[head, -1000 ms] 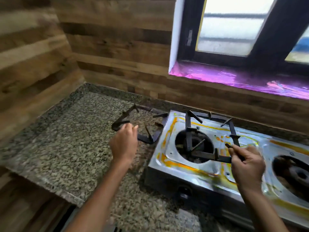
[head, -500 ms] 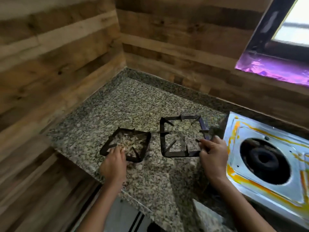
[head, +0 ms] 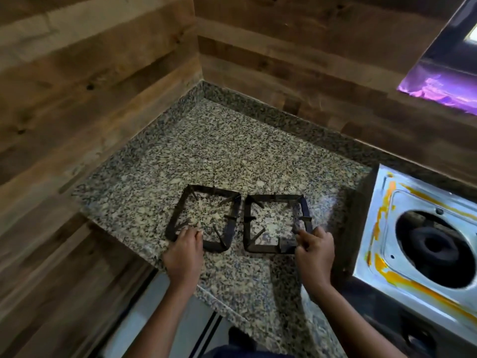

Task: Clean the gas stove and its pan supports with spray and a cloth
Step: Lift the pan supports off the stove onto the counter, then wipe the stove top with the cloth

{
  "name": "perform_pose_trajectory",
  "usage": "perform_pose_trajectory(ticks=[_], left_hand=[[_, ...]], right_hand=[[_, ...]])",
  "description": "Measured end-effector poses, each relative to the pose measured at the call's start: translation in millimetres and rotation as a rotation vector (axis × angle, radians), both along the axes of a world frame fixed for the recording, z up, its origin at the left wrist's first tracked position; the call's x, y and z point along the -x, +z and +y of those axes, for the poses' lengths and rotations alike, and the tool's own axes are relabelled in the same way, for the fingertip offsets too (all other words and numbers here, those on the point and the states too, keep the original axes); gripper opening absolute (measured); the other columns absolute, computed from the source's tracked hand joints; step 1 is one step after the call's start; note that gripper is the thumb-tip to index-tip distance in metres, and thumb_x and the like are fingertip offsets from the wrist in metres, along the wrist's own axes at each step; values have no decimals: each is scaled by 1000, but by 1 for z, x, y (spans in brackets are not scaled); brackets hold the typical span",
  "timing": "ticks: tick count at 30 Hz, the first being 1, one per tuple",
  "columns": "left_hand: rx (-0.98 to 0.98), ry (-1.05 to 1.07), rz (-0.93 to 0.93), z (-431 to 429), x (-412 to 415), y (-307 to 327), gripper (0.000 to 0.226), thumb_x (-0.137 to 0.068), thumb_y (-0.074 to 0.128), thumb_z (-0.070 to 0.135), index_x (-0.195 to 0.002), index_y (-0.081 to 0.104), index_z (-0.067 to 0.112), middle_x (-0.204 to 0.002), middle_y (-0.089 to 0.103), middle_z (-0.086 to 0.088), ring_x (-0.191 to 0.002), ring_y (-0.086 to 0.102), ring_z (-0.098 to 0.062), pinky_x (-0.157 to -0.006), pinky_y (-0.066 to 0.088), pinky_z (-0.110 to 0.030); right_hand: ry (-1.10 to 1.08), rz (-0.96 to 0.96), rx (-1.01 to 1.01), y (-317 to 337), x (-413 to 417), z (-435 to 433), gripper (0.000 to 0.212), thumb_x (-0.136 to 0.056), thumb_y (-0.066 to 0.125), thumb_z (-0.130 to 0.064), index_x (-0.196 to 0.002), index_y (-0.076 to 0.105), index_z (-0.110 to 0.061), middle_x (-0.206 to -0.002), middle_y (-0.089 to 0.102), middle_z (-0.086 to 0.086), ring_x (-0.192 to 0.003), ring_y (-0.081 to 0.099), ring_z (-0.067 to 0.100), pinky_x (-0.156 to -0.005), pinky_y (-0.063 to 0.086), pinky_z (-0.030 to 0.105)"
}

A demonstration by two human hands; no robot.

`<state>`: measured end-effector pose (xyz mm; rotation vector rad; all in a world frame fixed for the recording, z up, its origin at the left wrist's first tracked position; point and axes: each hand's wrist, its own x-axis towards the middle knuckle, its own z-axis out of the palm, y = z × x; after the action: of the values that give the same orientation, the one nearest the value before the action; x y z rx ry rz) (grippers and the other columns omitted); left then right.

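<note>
Pan supports were both off the stove and lying flat on the granite counter (head: 232, 151), side by side, nearly touching along their inner edges. The left pan support (head: 204, 218) sat at about 9 o'clock from the right pan support (head: 276, 223), and the gas stove (head: 382, 254) was off at 3 o'clock from the pair, its burner (head: 436, 244) bare and orange grime streaked along the steel top.

My left hand (head: 183, 251) rested on the near rail of the left one, at its 7 o'clock corner, fingers curled over the bar. My right hand (head: 315, 251) had the 5 o'clock corner of the right one, fingers bent around the frame. Honestly I couldn't tell if either was a real clamp or just fingertips resting on the metal; looked like a loose hold to me.

My read on the layout: parking them on the open counter frees the stove top for wiping, and laying them flat with the prongs up means spray can reach every bar. Keeping them close together should let one pass cover both.

No spray bottle or cloth was in view, so I'd say the cleaning proper hadn't started.
</note>
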<state>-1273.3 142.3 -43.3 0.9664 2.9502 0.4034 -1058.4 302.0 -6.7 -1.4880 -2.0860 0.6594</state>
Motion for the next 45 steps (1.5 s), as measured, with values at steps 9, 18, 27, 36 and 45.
perform_pose_trajectory(ticks=[9, 18, 27, 36, 45], left_hand=[[140, 22, -67, 4, -5, 26, 29, -96, 54, 38, -74, 66, 24, -66, 60, 5, -49, 51, -11, -43, 36, -21], [-184, -244, -108, 75, -86, 89, 39, -91, 60, 37, -125, 62, 19, -128, 62, 2, -77, 66, -17, -58, 48, -24], [-552, -1049, -218, 159, -333, 147, 33, -89, 60, 37, -117, 66, 21, -123, 64, 5, -103, 65, -17, -84, 54, -33], [-462, -1586, -192, 158, -607, 113, 37, -85, 59, 36, -115, 66, 16, -116, 65, 0, -107, 58, -24, -87, 49, -37], [-262, -1696, 89, 160, -710, 69, 55, -90, 54, 41, -136, 54, 10, -145, 49, -6, -137, 42, -25, -109, 41, -43]], right_hand=[[30, -126, 109, -14, -13, -12, 42, -74, 61, 7, -112, 72, -7, -101, 60, 9, -93, 49, 27, -77, 41, 31], [63, 242, -40, 79, -53, -11, 41, -87, 59, -3, -127, 62, -14, -98, 58, -2, -92, 58, 13, -81, 46, 22], [-441, 403, -246, 102, -287, 7, 21, -88, 64, -11, -105, 72, -21, -90, 65, -10, -79, 65, 8, -72, 55, 32], [-756, 306, -199, 67, -559, -38, 19, -92, 60, -10, -106, 71, -17, -98, 62, -10, -94, 62, 8, -84, 51, 24], [-865, 81, 50, 13, -724, -16, 24, -92, 60, -11, -115, 66, -15, -109, 60, -1, -91, 57, 13, -67, 40, 13]])
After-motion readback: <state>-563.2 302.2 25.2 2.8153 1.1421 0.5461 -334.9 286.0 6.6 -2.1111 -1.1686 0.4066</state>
